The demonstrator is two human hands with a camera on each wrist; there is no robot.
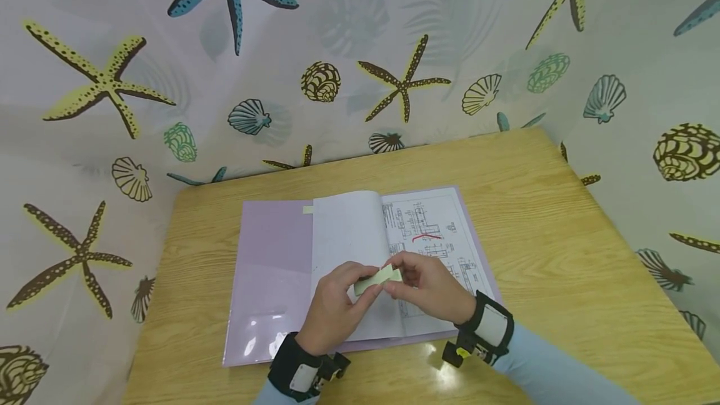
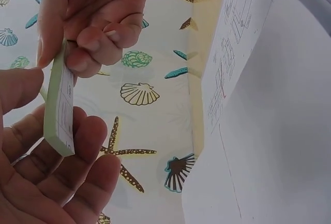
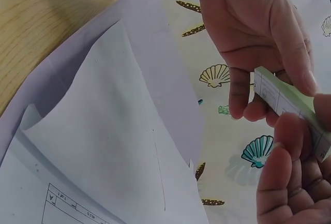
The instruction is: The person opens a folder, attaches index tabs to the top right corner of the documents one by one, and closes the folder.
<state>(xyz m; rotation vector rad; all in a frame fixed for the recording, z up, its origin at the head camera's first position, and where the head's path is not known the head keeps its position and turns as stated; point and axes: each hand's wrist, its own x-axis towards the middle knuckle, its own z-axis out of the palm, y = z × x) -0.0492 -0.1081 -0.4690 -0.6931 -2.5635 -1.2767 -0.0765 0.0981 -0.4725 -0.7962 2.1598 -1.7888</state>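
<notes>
A small pale-green sticky note pad (image 1: 372,280) is held up above the open folder, between both hands. My left hand (image 1: 333,306) pinches one end between thumb and fingers. From the other side, the thumb and fingers of my right hand (image 1: 435,287) pinch the opposite end. Printed lines show on the underside of the pad in the left wrist view (image 2: 64,105). Whether a single sheet is lifted cannot be made out. Below the hands lies a lilac folder (image 1: 275,249), open at a blank white page (image 1: 349,236) and a technical drawing (image 1: 416,217) with a red pen mark.
A pale tab (image 1: 307,210) sticks out at the blank page's left edge. The folder rests on a wood-grain table (image 1: 562,255). Behind the table and at its sides hangs a cloth (image 1: 315,11) printed with starfish and shells.
</notes>
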